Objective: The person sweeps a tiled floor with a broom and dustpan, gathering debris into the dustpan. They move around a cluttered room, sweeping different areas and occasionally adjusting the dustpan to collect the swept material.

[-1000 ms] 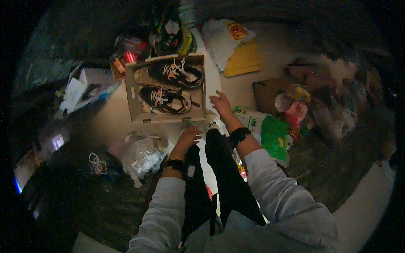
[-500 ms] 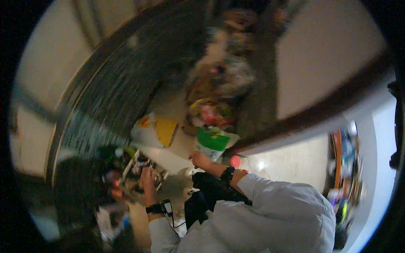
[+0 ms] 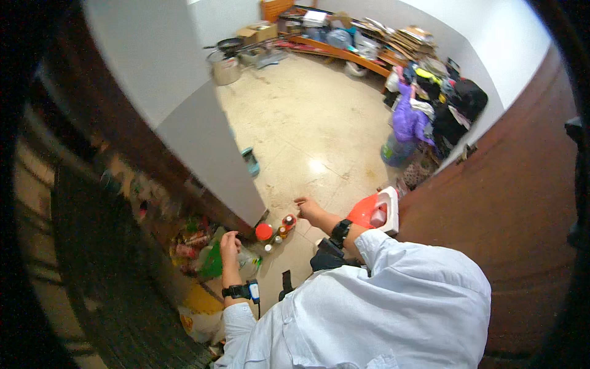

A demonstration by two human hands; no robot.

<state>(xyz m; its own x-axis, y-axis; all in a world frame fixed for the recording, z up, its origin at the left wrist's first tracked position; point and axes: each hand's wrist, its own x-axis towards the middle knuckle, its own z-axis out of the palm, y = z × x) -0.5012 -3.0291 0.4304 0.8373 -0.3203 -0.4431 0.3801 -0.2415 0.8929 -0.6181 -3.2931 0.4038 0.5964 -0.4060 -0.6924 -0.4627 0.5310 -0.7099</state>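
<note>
Both hands hang empty over the floor [image 3: 319,135]: the right hand [image 3: 309,210] is spread open with fingers apart, just above a cluster of small jars [image 3: 279,230], and the left hand [image 3: 230,245] is loosely curled, holding nothing, over a green bag [image 3: 212,263]. A red-lidded jar [image 3: 263,232] stands between the hands. An orange and white plastic container [image 3: 376,212] lies beside the right wrist. Farther off, clothes [image 3: 424,107] pile against the wall.
</note>
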